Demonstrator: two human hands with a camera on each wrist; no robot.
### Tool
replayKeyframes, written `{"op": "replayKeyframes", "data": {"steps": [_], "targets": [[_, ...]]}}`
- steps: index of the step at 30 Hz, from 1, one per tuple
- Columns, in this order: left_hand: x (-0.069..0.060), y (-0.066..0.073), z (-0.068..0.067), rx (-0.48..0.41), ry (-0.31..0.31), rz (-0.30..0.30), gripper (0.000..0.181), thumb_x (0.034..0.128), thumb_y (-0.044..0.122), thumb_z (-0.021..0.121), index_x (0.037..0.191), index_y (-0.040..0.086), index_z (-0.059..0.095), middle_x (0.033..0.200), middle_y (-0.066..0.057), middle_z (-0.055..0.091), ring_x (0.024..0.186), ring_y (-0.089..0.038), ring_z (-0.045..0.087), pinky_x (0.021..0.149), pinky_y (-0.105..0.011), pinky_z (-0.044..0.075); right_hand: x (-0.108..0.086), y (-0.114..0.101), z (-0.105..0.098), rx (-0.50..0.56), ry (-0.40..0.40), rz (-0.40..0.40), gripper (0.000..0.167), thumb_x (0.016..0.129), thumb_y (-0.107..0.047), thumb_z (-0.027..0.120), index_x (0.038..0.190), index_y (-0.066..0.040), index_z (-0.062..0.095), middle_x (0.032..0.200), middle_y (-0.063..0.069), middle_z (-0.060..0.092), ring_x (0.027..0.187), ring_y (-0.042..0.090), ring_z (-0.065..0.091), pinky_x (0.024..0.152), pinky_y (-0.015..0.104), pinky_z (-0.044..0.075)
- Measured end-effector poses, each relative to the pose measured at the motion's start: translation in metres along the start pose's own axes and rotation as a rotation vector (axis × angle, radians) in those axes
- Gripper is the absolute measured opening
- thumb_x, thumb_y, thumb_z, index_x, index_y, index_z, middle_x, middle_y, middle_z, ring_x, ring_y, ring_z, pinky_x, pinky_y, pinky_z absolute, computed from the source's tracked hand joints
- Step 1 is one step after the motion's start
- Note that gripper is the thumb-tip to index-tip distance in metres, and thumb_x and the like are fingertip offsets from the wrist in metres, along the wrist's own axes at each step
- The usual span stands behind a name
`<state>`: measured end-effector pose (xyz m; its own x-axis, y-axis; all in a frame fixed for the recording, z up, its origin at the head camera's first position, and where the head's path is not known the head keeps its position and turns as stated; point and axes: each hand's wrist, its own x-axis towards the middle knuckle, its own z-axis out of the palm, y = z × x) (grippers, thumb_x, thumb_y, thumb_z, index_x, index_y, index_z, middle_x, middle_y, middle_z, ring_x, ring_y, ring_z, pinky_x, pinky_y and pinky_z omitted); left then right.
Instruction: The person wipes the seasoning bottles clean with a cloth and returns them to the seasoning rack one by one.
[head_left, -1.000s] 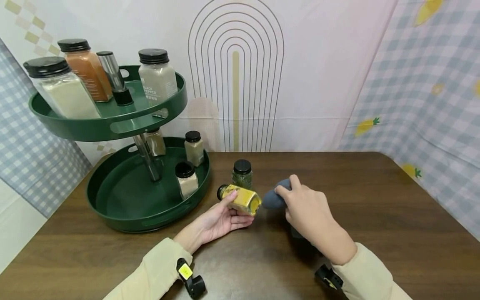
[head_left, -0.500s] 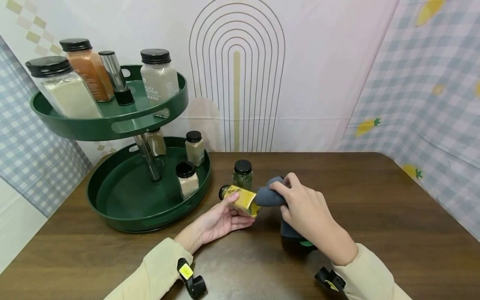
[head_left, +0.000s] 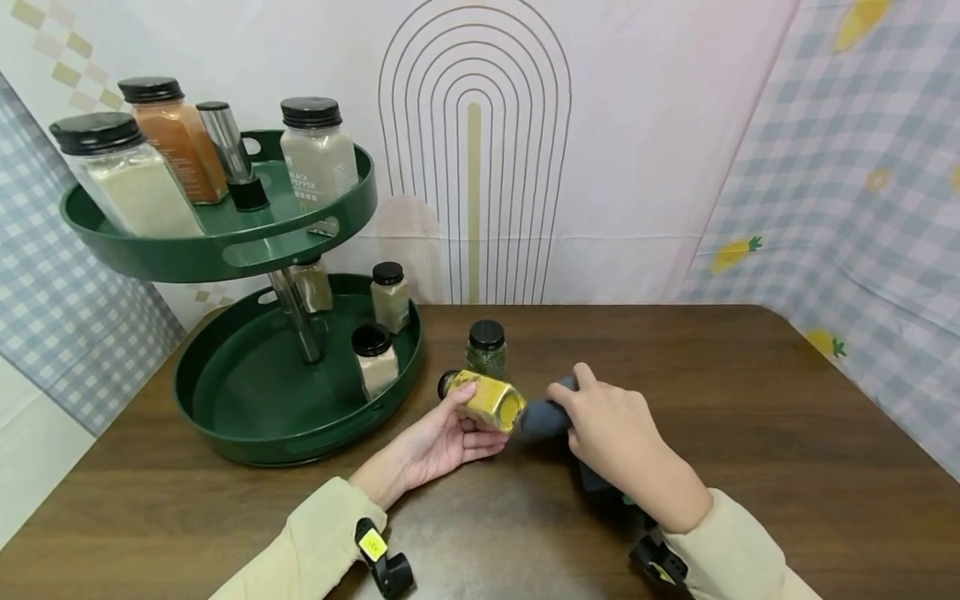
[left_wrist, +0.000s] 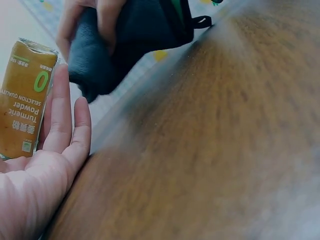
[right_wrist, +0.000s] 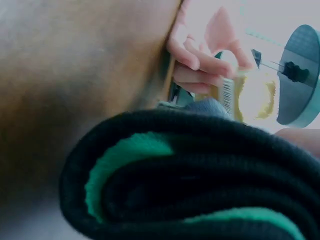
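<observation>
My left hand (head_left: 438,446) grips a small glass jar of turmeric powder (head_left: 486,400), lying on its side in the air with its black lid to the left and its base to the right. In the left wrist view the label of this turmeric jar (left_wrist: 22,100) reads upside down. Pinched in my right hand (head_left: 618,429) is a dark grey-blue folded cloth (head_left: 543,419); its rounded end is close by the jar's base, and whether they touch I cannot tell. Green lining shows in the folds of the cloth (right_wrist: 180,117) in the right wrist view.
Just behind the held jar stands a black-lidded jar of green herbs (head_left: 486,354). To the left is a two-tier green tray stand (head_left: 247,433) carrying several spice jars, among them a large black pepper jar (head_left: 318,162) on top. A patterned curtain (head_left: 637,167) hangs behind the table (head_left: 750,417).
The cloth came left onto the base of the turmeric jar, then drew back slightly right and down, uncovering the base. My left hand with the jar has barely moved.
</observation>
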<state>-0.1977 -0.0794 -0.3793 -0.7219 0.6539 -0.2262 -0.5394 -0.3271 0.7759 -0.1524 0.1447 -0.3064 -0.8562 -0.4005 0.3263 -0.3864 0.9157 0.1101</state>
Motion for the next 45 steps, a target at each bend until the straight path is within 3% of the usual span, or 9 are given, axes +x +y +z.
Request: {"op": "replayKeyframes", "data": {"steps": [6, 11, 15, 22, 25, 30, 35, 40, 45], "targets": [[0.001, 0.000, 0.003, -0.013, 0.011, -0.003, 0.063, 0.0962, 0.045, 0.038, 0.135, -0.002, 0.026, 0.114, -0.012, 0.054, 0.102, -0.021, 0.061, 0.107, -0.041, 0.034, -0.003, 0.004, -0.017, 0.119, 0.145, 0.088, 0.041, 0.073, -0.005, 0.067, 0.112, -0.019, 0.061, 0.098, 0.010, 0.051, 0.049, 0.015, 0.044, 0.038, 0.027, 0.033], [0.002, 0.001, 0.004, -0.008, 0.027, -0.006, 0.063, 0.0959, 0.046, 0.040, 0.136, 0.000, 0.026, 0.113, -0.011, 0.055, 0.103, -0.021, 0.061, 0.107, -0.041, 0.035, -0.003, -0.006, -0.021, 0.213, 0.239, -0.070, 0.046, 0.068, -0.004, 0.069, 0.110, -0.021, 0.062, 0.101, 0.005, 0.052, 0.053, 0.014, 0.050, 0.043, 0.026, 0.038], [0.003, 0.001, 0.003, -0.019, 0.043, -0.005, 0.063, 0.0946, 0.047, 0.043, 0.136, 0.002, 0.027, 0.114, -0.009, 0.057, 0.102, -0.019, 0.063, 0.106, -0.040, 0.036, -0.003, -0.017, -0.015, 0.196, 0.233, -0.183, 0.041, 0.067, -0.006, 0.072, 0.103, -0.022, 0.061, 0.099, 0.004, 0.051, 0.056, 0.011, 0.050, 0.042, 0.021, 0.034], [0.003, -0.001, 0.002, -0.026, 0.034, 0.010, 0.056, 0.0961, 0.045, 0.037, 0.129, 0.000, 0.033, 0.106, -0.006, 0.058, 0.099, -0.018, 0.062, 0.093, -0.032, 0.047, -0.004, -0.017, -0.009, 0.095, 0.143, -0.172, 0.033, 0.069, -0.006, 0.072, 0.094, -0.022, 0.057, 0.090, 0.003, 0.045, 0.052, 0.009, 0.042, 0.039, 0.020, 0.026], [0.002, -0.001, 0.002, -0.027, 0.042, 0.019, 0.057, 0.0961, 0.045, 0.037, 0.129, -0.001, 0.031, 0.108, -0.007, 0.056, 0.102, -0.019, 0.060, 0.095, -0.033, 0.045, -0.003, -0.014, -0.007, 0.072, 0.128, -0.174, 0.031, 0.070, -0.006, 0.071, 0.093, -0.021, 0.056, 0.089, 0.003, 0.044, 0.052, 0.010, 0.042, 0.038, 0.021, 0.025], [0.001, 0.000, 0.002, -0.027, 0.053, 0.016, 0.066, 0.0948, 0.047, 0.040, 0.136, -0.003, 0.025, 0.113, -0.011, 0.053, 0.105, -0.021, 0.059, 0.102, -0.036, 0.041, -0.002, -0.012, -0.005, 0.012, 0.137, -0.126, 0.030, 0.069, -0.006, 0.071, 0.091, -0.021, 0.058, 0.089, 0.006, 0.047, 0.052, 0.014, 0.047, 0.036, 0.024, 0.027], [0.001, -0.001, 0.001, -0.025, 0.021, 0.014, 0.061, 0.0960, 0.045, 0.038, 0.133, -0.002, 0.027, 0.108, -0.010, 0.056, 0.097, -0.018, 0.062, 0.091, -0.030, 0.048, -0.001, -0.007, -0.005, -0.043, 0.102, -0.002, 0.031, 0.071, -0.009, 0.072, 0.098, -0.019, 0.061, 0.099, 0.013, 0.051, 0.060, 0.020, 0.056, 0.036, 0.031, 0.035], [0.001, -0.003, 0.000, 0.000, 0.001, 0.017, 0.059, 0.0967, 0.045, 0.037, 0.131, -0.002, 0.029, 0.108, -0.010, 0.057, 0.097, -0.019, 0.062, 0.093, -0.031, 0.047, -0.002, 0.000, -0.018, 0.058, 0.161, 0.066, 0.035, 0.073, -0.005, 0.068, 0.105, -0.018, 0.061, 0.097, 0.012, 0.050, 0.056, 0.018, 0.052, 0.038, 0.030, 0.037], [0.001, -0.002, 0.001, -0.010, 0.024, 0.011, 0.057, 0.0964, 0.044, 0.038, 0.131, 0.000, 0.030, 0.109, -0.009, 0.056, 0.098, -0.019, 0.063, 0.091, -0.031, 0.048, -0.003, -0.004, -0.027, 0.210, 0.246, -0.108, 0.045, 0.067, 0.001, 0.067, 0.107, -0.022, 0.063, 0.099, 0.004, 0.051, 0.059, 0.013, 0.053, 0.042, 0.025, 0.037]]}}
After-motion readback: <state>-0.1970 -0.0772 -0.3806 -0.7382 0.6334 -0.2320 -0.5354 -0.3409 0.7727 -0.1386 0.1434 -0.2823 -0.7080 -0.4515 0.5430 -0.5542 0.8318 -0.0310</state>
